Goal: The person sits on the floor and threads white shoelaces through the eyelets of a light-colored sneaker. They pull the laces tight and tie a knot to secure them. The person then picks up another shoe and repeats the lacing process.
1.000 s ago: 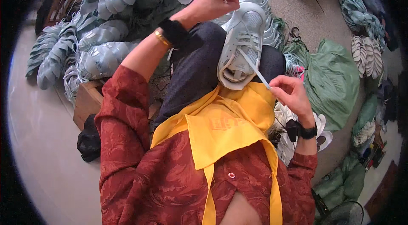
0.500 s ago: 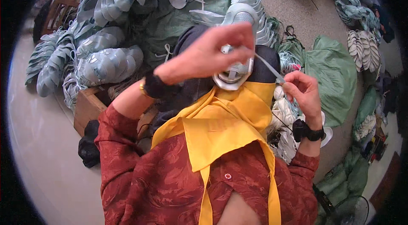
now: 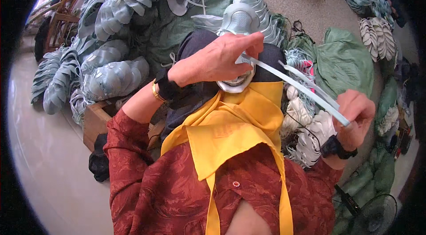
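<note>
Gripping a lace (image 3: pixel 299 88) is the closed right hand (image 3: pixel 356 117); the curled left hand (image 3: pixel 219 58) (hold unclear) is covering a shoe (image 3: pixel 240 18) at the apron's (image 3: pixel 242 110) edge.

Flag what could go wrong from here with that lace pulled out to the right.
1. The pale lace runs straight from the left grip to the right grip; too hard a pull might tug the shoe off the lap.
2. The second strand passes over pale strings beside the right knee and might snag there.
3. The left grip hides the shoe's middle, so a twist there could go unseen.
</note>
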Motion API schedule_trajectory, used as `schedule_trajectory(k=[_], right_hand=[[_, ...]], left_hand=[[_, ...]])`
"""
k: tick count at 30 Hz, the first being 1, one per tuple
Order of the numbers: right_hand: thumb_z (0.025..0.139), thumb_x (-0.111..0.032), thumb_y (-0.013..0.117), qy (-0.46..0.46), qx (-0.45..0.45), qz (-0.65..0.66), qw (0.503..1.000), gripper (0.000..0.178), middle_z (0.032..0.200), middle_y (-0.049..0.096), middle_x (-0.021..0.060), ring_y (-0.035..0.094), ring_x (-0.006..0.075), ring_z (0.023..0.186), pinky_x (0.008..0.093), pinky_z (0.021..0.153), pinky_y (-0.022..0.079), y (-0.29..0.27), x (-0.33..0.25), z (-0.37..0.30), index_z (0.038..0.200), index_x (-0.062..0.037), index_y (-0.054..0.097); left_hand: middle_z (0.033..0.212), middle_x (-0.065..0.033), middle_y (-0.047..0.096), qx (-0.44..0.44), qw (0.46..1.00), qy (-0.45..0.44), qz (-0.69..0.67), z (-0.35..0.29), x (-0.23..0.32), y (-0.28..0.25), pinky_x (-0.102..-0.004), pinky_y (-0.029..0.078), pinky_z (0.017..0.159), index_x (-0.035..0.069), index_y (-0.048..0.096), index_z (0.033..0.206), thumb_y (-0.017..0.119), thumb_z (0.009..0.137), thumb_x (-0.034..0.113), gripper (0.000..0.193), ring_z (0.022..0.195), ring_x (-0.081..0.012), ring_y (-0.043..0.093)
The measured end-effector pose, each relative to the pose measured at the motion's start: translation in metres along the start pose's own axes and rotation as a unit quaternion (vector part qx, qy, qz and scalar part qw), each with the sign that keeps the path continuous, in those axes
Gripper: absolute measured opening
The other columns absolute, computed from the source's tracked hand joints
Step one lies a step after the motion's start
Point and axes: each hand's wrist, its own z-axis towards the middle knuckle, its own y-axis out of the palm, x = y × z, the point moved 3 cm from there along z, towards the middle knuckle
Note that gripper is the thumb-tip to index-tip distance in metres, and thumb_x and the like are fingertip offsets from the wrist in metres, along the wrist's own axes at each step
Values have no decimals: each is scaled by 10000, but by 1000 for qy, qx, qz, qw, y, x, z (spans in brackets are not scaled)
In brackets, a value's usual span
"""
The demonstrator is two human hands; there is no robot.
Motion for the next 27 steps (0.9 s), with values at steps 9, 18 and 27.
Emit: schedule_trajectory(k=[9, 18, 27], right_hand=[[892, -39, 678, 207, 40, -116, 971, 79, 717, 590, 47, 542, 94, 557, 221, 508, 422, -15, 46, -14, 858, 17, 633], [942, -39, 661, 312, -11, -71, 948, 139, 810, 696, 14, 623, 60, 645, 209, 595, 519, -7, 134, -25, 1061, 14, 711], [919, -86, 719, 236, -51, -206, 948, 86, 759, 677, -29, 592, 18, 673, 184, 609, 474, 41, 139, 10, 922, 0, 725]], left_hand=[[869, -25, 588, 57, 962, -84, -254, -21, 11, -32, -266, 500, 745, 20, 549, 961, 703, 915, 48, 163, 829, -89, 582], [768, 71, 531, 205, 939, -159, -227, -64, -10, -85, -189, 345, 632, 93, 564, 911, 680, 972, 185, 160, 704, -24, 440], [620, -27, 503, 185, 921, -271, 208, -95, -44, -88, -287, 392, 570, 60, 562, 833, 678, 964, 194, 220, 568, -127, 473]])
